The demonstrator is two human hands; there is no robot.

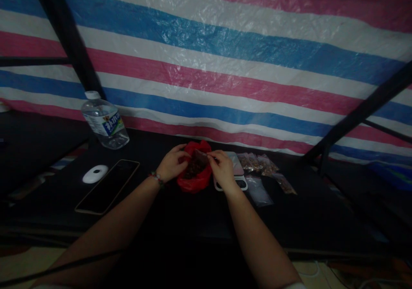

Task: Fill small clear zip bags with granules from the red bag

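A red plastic bag (195, 185) stands open on the black tabletop, with dark brown small pieces (194, 169) inside. At its left rim is my left hand (174, 164), fingers bent inward over the opening; what they hold, if anything, is hidden. My right hand (221, 167) pinches the edge of a small clear zip bag (201, 157) above the pieces. Just under and beside that hand sits a white digital scale (236, 164), partly covered by my wrist. Several filled zip bags (254, 162) lie right of the scale, and a stack of flat clear bags (259, 191) lies in front of them.
To the left stand a clear plastic bottle (104, 121), a white oval object (95, 174) and a dark-screened phone (107, 187). A striped plastic sheet (206, 74) hangs behind the black table (193, 216). Dark metal bars (69, 36) slope at both sides.
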